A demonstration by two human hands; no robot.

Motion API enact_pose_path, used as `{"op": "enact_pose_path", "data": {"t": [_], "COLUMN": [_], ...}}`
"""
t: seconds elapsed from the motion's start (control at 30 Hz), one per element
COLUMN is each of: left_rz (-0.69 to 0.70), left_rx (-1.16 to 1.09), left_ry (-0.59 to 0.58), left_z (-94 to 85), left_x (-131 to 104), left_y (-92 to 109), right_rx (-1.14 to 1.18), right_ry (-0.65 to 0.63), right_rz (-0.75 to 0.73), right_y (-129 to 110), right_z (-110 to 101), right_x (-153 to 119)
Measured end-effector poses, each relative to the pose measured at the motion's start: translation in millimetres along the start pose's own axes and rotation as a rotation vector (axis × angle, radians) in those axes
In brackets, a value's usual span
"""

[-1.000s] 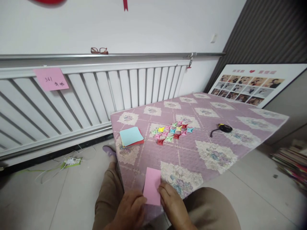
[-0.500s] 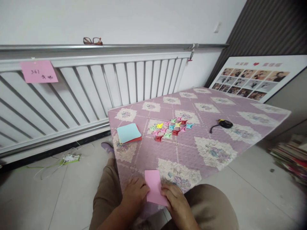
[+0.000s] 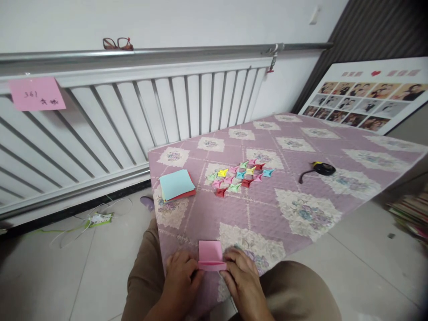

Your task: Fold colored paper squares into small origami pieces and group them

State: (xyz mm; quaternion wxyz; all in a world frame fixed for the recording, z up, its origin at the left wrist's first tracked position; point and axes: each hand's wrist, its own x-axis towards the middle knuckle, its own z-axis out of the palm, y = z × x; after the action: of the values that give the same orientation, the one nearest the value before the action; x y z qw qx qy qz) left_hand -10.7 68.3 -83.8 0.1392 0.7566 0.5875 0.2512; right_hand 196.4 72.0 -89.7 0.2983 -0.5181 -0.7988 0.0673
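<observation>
A sheet of pink paper (image 3: 210, 251) lies at the near edge of the table, its near part bent up and over toward the far part. My left hand (image 3: 183, 273) pinches the left end of the bend between thumb and fingers. At the right end, my right hand (image 3: 243, 275) grips the same sheet in the same way. Farther off on the cloth sit several small folded paper shapes (image 3: 240, 175) in pink, red, green, yellow and blue. To their left rests a stack of coloured paper (image 3: 177, 184) with light blue on top.
A black tape measure (image 3: 323, 168) lies on the right of the flowered tablecloth (image 3: 207, 214). Behind the table are a white radiator (image 3: 187, 107) and a pipe with eyeglasses (image 3: 117, 43) on it. A photo board (image 3: 364, 96) leans at the back right. A power strip (image 3: 99, 219) lies on the floor.
The pink paper lay flat between my hands and now has its near edge folded up and away from me. Both hands have shifted to the ends of the fold. The view has shifted slightly.
</observation>
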Motion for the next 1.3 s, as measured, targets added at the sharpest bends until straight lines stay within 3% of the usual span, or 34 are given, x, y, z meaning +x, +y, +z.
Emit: {"op": "enact_pose_path", "data": {"t": [0.27,0.57,1.3], "left_rz": [-0.034,-0.162,-0.249], "left_rx": [0.027,0.132,0.16], "left_ry": [0.021,-0.157,-0.312], "left_z": [6.0,-4.2,-16.0], "left_x": [6,19,34], "left_y": [-1,10,19], "right_rx": [-0.016,-0.053,-0.174], "right_ry": [0.06,0.12,0.132], "right_rz": [0.088,0.147,0.2], "right_y": [-4,-8,-8], "right_z": [8,14,20], "right_x": [3,7,13]}}
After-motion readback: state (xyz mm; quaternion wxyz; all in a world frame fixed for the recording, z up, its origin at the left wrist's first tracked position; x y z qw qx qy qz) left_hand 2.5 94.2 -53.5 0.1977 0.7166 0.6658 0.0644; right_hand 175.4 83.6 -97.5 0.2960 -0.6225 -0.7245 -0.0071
